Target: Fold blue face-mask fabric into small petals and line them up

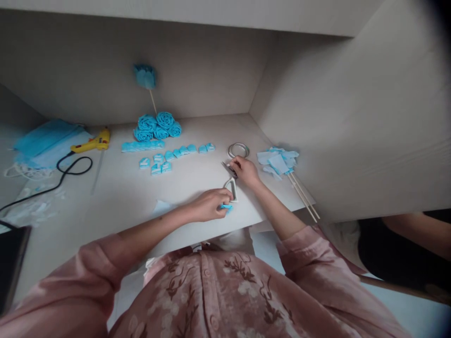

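My right hand (244, 172) is closed, its thumb and fingertips pinched at the pivot and blades of a pair of scissors (232, 188). The blades point away from me and the pale handle faces me, near the table's front edge. Beside the handle, my left hand (213, 205) is closed on a small blue fabric piece (226, 207); its fingers overlap part of the handle. Just beyond my right hand lies a silvery ring-shaped roll (238, 149). Several small folded blue pieces (181, 151) lie in a row left of it.
Rolled blue rosettes (155, 126) sit at the back, with a blue flower on a stick (145, 76) behind. To the left are a yellow glue gun (92, 142) and blue masks (45, 141). Right: petalled sticks (299, 190). Another person's arm (419, 230) shows at right.
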`<state>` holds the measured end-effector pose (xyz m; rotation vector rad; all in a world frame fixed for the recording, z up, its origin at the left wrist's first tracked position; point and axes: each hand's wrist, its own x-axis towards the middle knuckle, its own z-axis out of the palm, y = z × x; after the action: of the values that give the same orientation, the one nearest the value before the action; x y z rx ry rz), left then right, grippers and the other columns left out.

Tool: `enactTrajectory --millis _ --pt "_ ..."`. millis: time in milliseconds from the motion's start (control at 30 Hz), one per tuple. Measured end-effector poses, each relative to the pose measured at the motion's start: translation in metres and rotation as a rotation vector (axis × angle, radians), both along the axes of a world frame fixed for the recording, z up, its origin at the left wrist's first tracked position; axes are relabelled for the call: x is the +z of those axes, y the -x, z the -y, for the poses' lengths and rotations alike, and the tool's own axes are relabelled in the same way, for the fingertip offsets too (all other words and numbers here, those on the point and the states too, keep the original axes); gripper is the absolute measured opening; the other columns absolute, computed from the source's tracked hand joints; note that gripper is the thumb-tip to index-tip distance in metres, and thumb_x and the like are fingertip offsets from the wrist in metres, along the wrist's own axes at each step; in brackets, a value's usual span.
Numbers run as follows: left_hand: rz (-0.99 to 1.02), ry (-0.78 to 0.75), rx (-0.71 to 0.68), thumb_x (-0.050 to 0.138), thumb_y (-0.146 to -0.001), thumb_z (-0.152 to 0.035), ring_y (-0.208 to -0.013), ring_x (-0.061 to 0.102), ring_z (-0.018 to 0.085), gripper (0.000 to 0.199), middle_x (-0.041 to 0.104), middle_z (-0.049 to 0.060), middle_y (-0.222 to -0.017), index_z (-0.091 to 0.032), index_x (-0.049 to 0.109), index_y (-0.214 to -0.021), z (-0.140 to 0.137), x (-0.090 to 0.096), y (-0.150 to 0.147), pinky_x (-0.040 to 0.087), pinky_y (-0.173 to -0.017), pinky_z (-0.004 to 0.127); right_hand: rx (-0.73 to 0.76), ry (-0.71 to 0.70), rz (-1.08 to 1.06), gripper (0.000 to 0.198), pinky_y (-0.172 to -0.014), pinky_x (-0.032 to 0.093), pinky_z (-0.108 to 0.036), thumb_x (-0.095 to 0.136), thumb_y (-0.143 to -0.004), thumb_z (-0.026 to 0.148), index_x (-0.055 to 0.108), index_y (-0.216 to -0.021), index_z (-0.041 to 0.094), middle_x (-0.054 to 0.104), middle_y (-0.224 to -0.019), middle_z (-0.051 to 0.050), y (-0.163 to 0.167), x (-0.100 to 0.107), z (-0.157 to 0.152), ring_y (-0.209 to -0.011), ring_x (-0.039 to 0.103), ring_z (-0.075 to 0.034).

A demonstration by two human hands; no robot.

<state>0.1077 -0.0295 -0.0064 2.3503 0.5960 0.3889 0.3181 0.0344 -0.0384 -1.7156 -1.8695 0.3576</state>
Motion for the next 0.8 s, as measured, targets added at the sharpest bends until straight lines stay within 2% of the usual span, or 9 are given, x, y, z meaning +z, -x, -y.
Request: enactTrajectory --millis 233,333,433,533,600,700,733,800 --pt "0.011 0.001 0.026 0.054 -0.075 -0.011 -0.086 0.061 0.016 0.007 0.067 0.007 -0.115 -0.018 0.052 -0.072 0.004 -0.003 -0.002 0.043 -0.076 0.027 -0.074 0.022 0.121 0.017 -0.075 0.041 -0.028 0.048 -0.093 0.025 0.065 -0.093 0.020 0.072 -0.089 -0.007 0.006 0.007 0.001 -0.082 0.063 -0.020" --pt "0.023 0.029 0.029 0.055 -0.074 -0.012 -0.084 0.061 0.016 0.007 0.067 0.007 -0.114 -0.018 0.052 -0.071 0.004 -0.004 -0.004 0.043 -0.075 0.027 -0.150 0.014 0.069 0.018 -0.072 0.041 -0.029 0.045 -0.094 0.023 0.063 -0.093 0.018 0.070 -0.079 -0.007 0.004 0.006 -0.003 -0.074 0.062 -0.020" --pt "0.133 0.138 0.057 0.056 -0.074 -0.014 -0.090 0.062 0.017 0.008 0.067 0.008 -0.115 -0.018 0.051 -0.069 -0.001 0.000 -0.001 0.044 -0.079 0.028 -0.177 -0.028 -0.017 0.018 -0.066 0.041 -0.028 0.045 -0.094 0.024 0.061 -0.091 0.017 0.067 -0.070 -0.005 0.000 0.004 -0.005 -0.065 0.059 -0.019" --pt "0.363 0.287 0.271 0.057 -0.078 -0.021 -0.098 0.061 0.018 0.007 0.068 0.007 -0.108 -0.018 0.055 -0.072 -0.014 0.012 0.013 0.044 -0.086 0.029 -0.161 -0.138 -0.091 0.021 -0.067 0.043 -0.028 0.045 -0.095 0.030 0.061 -0.091 0.017 0.069 -0.078 -0.005 0.002 0.011 0.003 -0.069 0.060 -0.018" --pt "0.494 0.397 0.507 0.058 -0.081 -0.031 -0.087 0.061 0.016 0.015 0.068 0.004 -0.091 -0.018 0.056 -0.074 -0.021 0.020 0.029 0.044 -0.081 0.029 -0.112 -0.290 -0.169 0.023 -0.069 0.046 -0.028 0.046 -0.096 0.034 0.062 -0.092 0.018 0.070 -0.084 -0.005 0.013 0.022 0.014 -0.073 0.062 -0.017" --pt "0.596 0.517 0.713 0.060 -0.080 -0.036 -0.072 0.059 0.015 0.020 0.064 0.000 -0.071 -0.018 0.057 -0.074 -0.025 0.027 0.053 0.044 -0.074 0.028 0.104 -0.525 -0.232 0.020 -0.071 0.049 -0.029 0.050 -0.095 0.035 0.064 -0.099 0.021 0.071 -0.089 -0.004 0.041 0.046 0.032 -0.078 0.063 -0.016" --pt "0.618 0.536 0.744 0.061 -0.078 -0.036 -0.069 0.059 0.014 0.019 0.063 0.000 -0.068 -0.018 0.058 -0.074 -0.024 0.027 0.059 0.044 -0.073 0.028 0.195 -0.564 -0.224 0.019 -0.072 0.050 -0.029 0.051 -0.096 0.032 0.064 -0.105 0.022 0.071 -0.090 -0.004 0.052 0.053 0.036 -0.080 0.064 -0.016" --pt "0.660 0.558 0.790 0.062 -0.076 -0.035 -0.065 0.058 0.014 0.018 0.062 -0.001 -0.064 -0.017 0.058 -0.072 -0.021 0.024 0.067 0.044 -0.070 0.027 0.336 -0.639 -0.165 0.016 -0.074 0.050 -0.031 0.052 -0.095 0.027 0.066 -0.103 0.023 0.072 -0.089 -0.004 0.073 0.065 0.042 -0.082 0.065 -0.017"
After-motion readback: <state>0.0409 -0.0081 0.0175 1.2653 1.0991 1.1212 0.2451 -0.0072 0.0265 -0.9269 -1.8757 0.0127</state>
